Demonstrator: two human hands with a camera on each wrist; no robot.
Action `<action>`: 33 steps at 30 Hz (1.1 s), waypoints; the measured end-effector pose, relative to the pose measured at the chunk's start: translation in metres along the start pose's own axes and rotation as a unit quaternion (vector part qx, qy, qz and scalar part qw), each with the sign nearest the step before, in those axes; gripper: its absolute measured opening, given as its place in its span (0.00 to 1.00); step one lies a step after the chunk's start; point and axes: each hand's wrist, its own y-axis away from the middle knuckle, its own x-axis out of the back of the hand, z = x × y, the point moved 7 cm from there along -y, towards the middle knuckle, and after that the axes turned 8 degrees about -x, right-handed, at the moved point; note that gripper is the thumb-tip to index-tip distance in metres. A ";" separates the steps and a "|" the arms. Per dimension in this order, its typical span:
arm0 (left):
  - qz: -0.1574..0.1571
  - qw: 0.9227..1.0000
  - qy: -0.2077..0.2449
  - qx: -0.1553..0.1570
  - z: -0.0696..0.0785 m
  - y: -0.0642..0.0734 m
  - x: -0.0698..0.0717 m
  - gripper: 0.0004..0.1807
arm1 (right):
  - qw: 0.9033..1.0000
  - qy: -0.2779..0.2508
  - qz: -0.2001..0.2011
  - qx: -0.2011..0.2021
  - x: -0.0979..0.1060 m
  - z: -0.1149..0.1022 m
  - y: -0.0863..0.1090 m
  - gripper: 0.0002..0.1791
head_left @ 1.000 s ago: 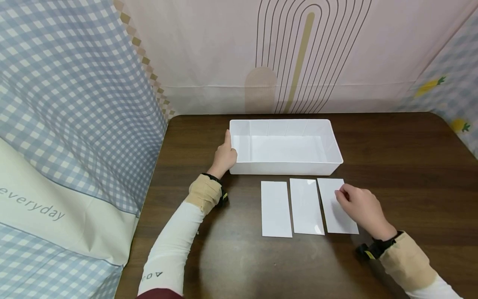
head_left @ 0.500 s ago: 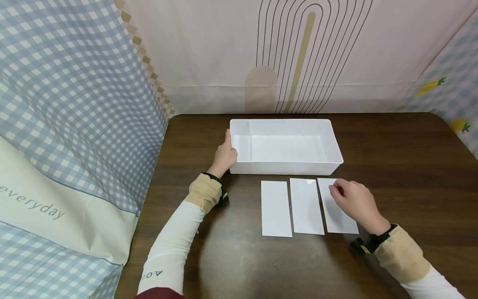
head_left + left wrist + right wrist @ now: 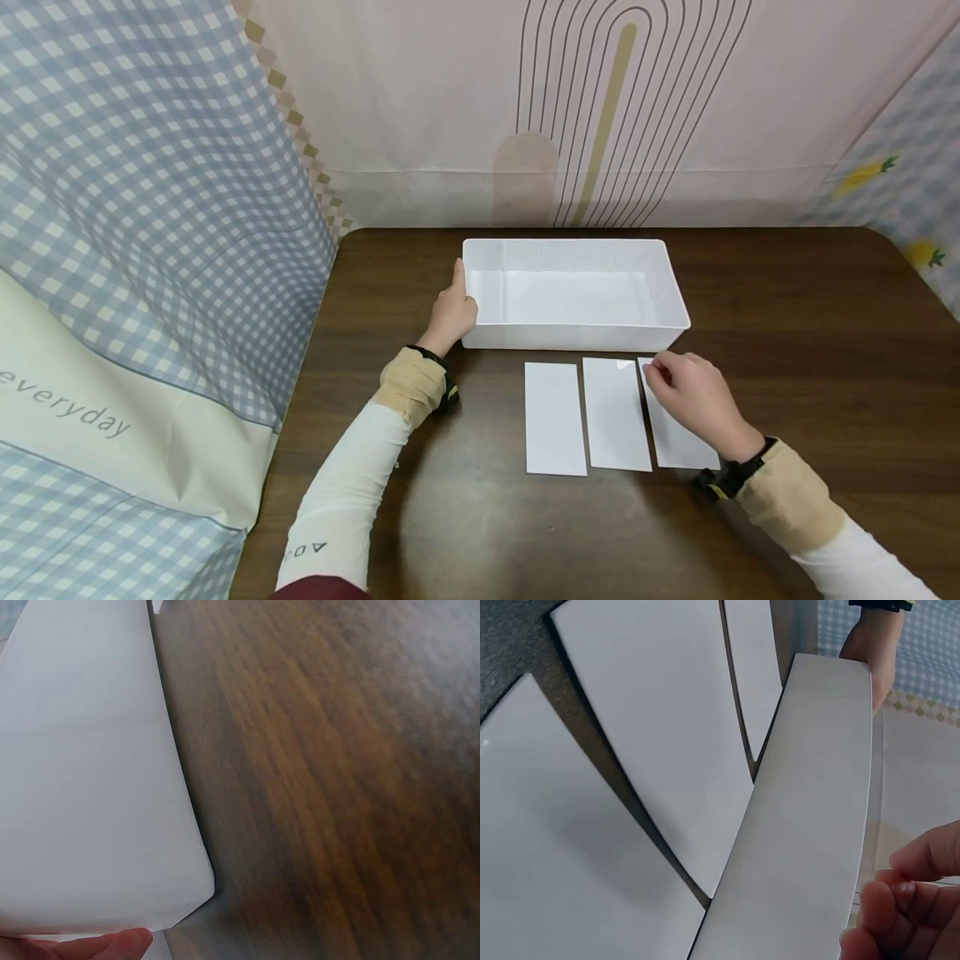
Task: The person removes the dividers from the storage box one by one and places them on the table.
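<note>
A white open-topped box [image 3: 573, 337] stands near the table's back edge. My left hand [image 3: 452, 312] lies against its left end, index finger straight along the outer wall; in the left wrist view its fingertips [image 3: 127, 945] show at the box's end. In front of the box lie three flat white rectangular cards: a left card [image 3: 555, 421], a middle card [image 3: 617, 417] and a right card [image 3: 678, 437]. My right hand [image 3: 697, 396] hovers over the right card, fingers curled in and thumb near the index finger. Nothing shows between its fingertips [image 3: 915, 859].
The dark wooden table [image 3: 810, 333] extends to both sides of the box. A pale patterned cloth [image 3: 420, 108] hangs behind it, with a blue checked cloth [image 3: 165, 167] along the left side.
My right hand has moved left and slightly away from me, over the top of the right card. The left hand, box and cards stay in place.
</note>
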 end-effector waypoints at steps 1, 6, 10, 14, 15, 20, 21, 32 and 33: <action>0.000 1.000 0.000 0.000 0.000 0.000 0.000 0.36 | 1.000 0.000 0.000 0.002 -0.001 -0.001 -0.001 0.14; 0.004 1.000 -0.001 -0.002 0.001 0.000 0.001 0.35 | 1.000 -0.001 0.003 0.017 -0.003 -0.011 -0.006 0.15; 0.005 1.000 -0.003 -0.004 0.001 0.001 0.001 0.35 | 0.999 -0.007 0.008 0.033 -0.004 -0.019 -0.011 0.14; 0.004 1.000 -0.004 -0.003 0.002 0.001 0.001 0.36 | 0.999 -0.015 0.017 0.048 -0.006 -0.027 -0.015 0.13; 0.004 1.000 -0.005 -0.002 0.002 0.001 0.001 0.36 | 0.998 -0.016 0.019 0.051 -0.006 -0.029 -0.016 0.12; 0.003 1.000 -0.010 0.003 0.001 0.001 0.001 0.36 | 0.998 -0.018 0.024 0.061 -0.008 -0.038 -0.021 0.13; 0.002 1.000 -0.010 0.004 0.001 0.001 0.001 0.36 | 0.998 -0.018 0.024 0.061 -0.009 -0.039 -0.022 0.13; 0.007 1.000 -0.008 -0.004 0.001 0.001 0.001 0.35 | 0.998 -0.018 0.021 0.051 -0.012 -0.049 -0.030 0.12; 0.007 1.000 -0.007 -0.003 0.001 0.001 0.001 0.35 | 0.998 -0.020 0.021 0.052 -0.012 -0.050 -0.030 0.12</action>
